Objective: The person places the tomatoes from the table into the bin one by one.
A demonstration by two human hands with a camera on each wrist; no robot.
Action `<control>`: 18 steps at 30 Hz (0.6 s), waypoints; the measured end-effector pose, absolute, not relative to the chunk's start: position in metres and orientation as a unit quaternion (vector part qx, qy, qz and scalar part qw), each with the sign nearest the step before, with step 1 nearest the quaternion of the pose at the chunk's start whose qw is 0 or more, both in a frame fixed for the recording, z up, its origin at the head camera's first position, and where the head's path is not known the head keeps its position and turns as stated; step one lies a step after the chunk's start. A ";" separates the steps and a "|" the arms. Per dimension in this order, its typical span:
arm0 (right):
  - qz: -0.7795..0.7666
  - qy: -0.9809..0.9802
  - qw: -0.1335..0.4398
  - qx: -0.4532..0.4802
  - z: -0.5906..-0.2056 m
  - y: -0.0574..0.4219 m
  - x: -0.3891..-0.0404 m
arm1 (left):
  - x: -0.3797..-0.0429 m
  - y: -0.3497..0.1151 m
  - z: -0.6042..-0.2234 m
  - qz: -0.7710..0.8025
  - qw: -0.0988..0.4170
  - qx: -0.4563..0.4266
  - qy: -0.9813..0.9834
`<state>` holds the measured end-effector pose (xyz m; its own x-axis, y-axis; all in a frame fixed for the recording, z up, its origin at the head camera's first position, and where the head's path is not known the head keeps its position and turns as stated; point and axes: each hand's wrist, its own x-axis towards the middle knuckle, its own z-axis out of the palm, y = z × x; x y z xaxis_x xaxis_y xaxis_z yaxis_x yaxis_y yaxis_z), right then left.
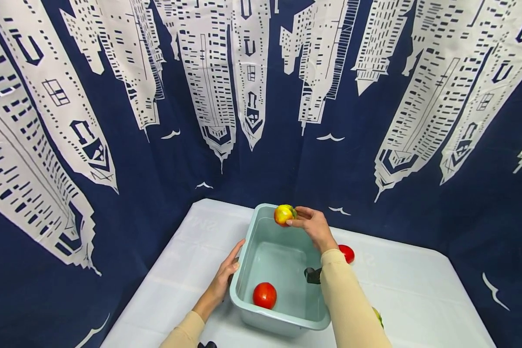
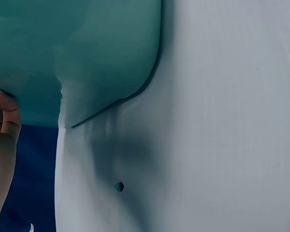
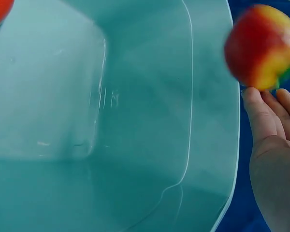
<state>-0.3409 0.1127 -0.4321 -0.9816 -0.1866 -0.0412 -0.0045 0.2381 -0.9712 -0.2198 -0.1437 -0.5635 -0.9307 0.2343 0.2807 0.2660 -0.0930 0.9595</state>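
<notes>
My right hand pinches a red-and-yellow fruit with green leaves between thumb and fingertips. It is held over the far end of a pale green plastic tub. The right wrist view shows the fruit at the tub's rim, its red side toward the camera. Inside the tub, at the near left corner, lies a red tomato. Along the tub's left outer wall, my left hand touches the side with fingers extended. In the left wrist view only part of that hand appears, against the wall.
Right of the tub, a red object sits partly behind my right forearm. A yellow-green object peeks out past the sleeve. All stand on a white-covered table, with a dark blue skyline-print cloth hanging behind.
</notes>
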 end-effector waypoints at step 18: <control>-0.587 0.807 0.061 -0.011 -0.425 0.145 -0.342 | -0.218 -0.142 -0.560 -0.716 0.008 -0.172 -0.676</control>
